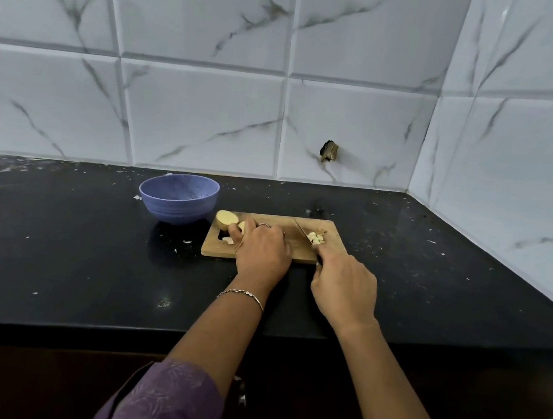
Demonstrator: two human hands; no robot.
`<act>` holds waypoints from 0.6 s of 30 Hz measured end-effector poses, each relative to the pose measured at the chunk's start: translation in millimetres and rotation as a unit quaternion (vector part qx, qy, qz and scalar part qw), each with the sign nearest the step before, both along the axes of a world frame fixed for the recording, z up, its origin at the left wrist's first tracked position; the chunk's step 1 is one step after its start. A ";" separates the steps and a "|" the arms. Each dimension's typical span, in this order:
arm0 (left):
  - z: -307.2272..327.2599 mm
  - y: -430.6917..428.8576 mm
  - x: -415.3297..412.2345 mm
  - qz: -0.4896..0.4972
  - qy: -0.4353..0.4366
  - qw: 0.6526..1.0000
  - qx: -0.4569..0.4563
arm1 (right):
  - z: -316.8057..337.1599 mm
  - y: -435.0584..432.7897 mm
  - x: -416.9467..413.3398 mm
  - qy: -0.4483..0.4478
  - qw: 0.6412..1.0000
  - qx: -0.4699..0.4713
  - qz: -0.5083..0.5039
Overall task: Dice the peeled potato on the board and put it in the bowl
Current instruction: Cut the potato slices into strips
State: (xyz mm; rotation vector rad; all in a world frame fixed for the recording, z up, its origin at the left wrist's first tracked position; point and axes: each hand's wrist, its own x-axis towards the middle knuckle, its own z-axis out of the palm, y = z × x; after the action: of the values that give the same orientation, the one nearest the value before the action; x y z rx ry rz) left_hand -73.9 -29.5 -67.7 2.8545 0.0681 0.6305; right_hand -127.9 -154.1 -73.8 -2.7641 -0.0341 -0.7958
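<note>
A wooden cutting board (295, 244) lies on the black counter. At its left end sits a peeled potato half (226, 219), cut face up. My left hand (261, 250) reaches to it and its fingers pinch a smaller potato piece (236, 228) beside the half. My right hand (345, 288) grips the handle of a knife (305, 235), whose blade lies across the board's right part. A small heap of diced potato (317, 236) rests by the blade at the right end. A blue bowl (178, 198) stands left of the board; I see nothing inside it.
The black counter (74, 248) runs to a tiled wall behind and to a tiled side wall on the right. White scraps and smears dot the counter. Its front edge crosses below my forearms.
</note>
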 end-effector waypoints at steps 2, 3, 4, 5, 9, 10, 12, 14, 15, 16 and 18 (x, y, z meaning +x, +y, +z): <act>0.0 0.5 -0.1 -0.001 0.001 1.000 0.007 | 1.3 0.3 1.0 -0.002 1.000 0.006 -0.010; 0.0 0.5 -0.2 -0.003 0.001 1.000 0.009 | 2.0 0.2 1.2 -0.003 1.000 0.011 -0.010; 0.1 0.3 -0.4 -0.008 0.000 1.000 0.009 | 2.9 -0.3 0.9 -0.004 1.000 0.018 -0.007; 0.1 0.1 -0.1 -0.016 0.001 1.000 0.006 | 3.4 -0.6 0.4 -0.003 1.000 0.029 -0.002; -0.2 -1.9 0.4 -0.059 0.004 0.998 -0.001 | 6.6 -4.2 -4.2 0.019 0.996 0.083 0.024; -0.5 -1.9 0.3 -0.066 0.003 0.998 0.000 | 7.7 -5.0 -5.2 0.025 0.995 0.093 0.029; -0.6 -1.6 -0.4 -0.073 0.003 0.997 0.004 | 9.4 -6.6 -8.3 0.033 0.992 0.111 0.041; -0.1 -1.4 -1.7 -0.077 0.007 0.997 0.007 | 10.0 -7.0 -12.5 0.036 0.990 0.125 0.054; 0.1 -1.5 -2.2 -0.079 0.011 0.997 0.007 | 9.9 -6.9 -14.2 0.035 0.989 0.129 0.058; 0.5 -1.4 -2.8 -0.080 0.014 0.997 0.007 | 10.2 -6.6 -15.7 0.033 0.989 0.132 0.061; 0.6 -1.5 -3.1 -0.082 0.019 0.996 0.007 | 11.0 -5.8 -17.9 0.035 0.988 0.137 0.063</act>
State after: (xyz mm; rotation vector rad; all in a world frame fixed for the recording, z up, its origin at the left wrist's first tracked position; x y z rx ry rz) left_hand -77.1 -30.9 -67.1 2.8481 -0.1650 0.5439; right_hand -145.8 -159.9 -62.8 -2.5004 -0.0796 -0.6198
